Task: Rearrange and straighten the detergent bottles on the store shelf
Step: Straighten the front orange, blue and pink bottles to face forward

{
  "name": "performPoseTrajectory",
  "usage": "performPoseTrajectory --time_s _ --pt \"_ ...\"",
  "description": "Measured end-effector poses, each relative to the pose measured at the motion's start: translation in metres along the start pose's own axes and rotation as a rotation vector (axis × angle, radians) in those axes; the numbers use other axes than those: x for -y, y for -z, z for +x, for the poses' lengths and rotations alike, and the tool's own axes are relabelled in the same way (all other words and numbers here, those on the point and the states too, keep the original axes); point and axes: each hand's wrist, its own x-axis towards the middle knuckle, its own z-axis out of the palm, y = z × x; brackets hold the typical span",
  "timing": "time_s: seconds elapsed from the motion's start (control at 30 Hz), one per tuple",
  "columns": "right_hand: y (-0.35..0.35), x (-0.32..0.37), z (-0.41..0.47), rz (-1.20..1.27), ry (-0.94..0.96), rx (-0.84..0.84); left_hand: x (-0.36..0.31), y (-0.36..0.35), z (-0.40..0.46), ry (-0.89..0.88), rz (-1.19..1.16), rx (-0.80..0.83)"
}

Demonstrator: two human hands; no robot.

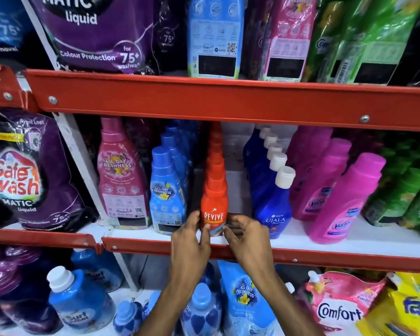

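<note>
An orange Revive bottle (214,203) stands upright at the front of a row of like bottles on the middle shelf (364,246). My left hand (192,238) grips its lower left side, thumb on the label. My right hand (247,235) touches its lower right side with fingertips. Left of it stands a row of light blue Comfort bottles (166,192) and a pink Comfort bottle (121,175). To the right runs a row of dark blue Ujala bottles (272,204) with white caps, leaning left, then pink Vanish bottles (342,202).
Green bottles (405,197) fill the shelf's right end. A purple Safe Wash pouch (27,173) stands at the left. The red shelf rail (228,103) hangs above the bottle tops. Pouches line the upper shelf; blue bottles (80,299) and Comfort pouches (337,304) sit below.
</note>
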Motion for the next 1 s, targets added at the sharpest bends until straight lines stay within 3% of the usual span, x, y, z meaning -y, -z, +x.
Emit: performPoseTrajectory --time_s 0.1,0.2,0.33,0.6,1.0 --pt "0.001 -0.001 -0.003 0.045 -0.007 -0.019 0.000 0.002 -0.003 0.013 -0.041 -0.042" --pt "0.012 -0.008 -0.016 0.036 -0.005 -0.110 -0.006 0.005 -0.013 0.029 -0.099 -0.193" --pt "0.046 -0.022 -0.033 0.102 0.006 -0.283 -0.030 0.002 -0.024 -0.160 -0.101 -0.348" --pt "0.096 -0.048 -0.023 0.092 0.005 -0.501 -0.059 -0.045 -0.028 -0.010 -0.177 -0.006" --pt "0.107 -0.063 -0.005 0.048 0.058 -0.252 -0.059 -0.067 -0.009 0.034 -0.216 0.195"
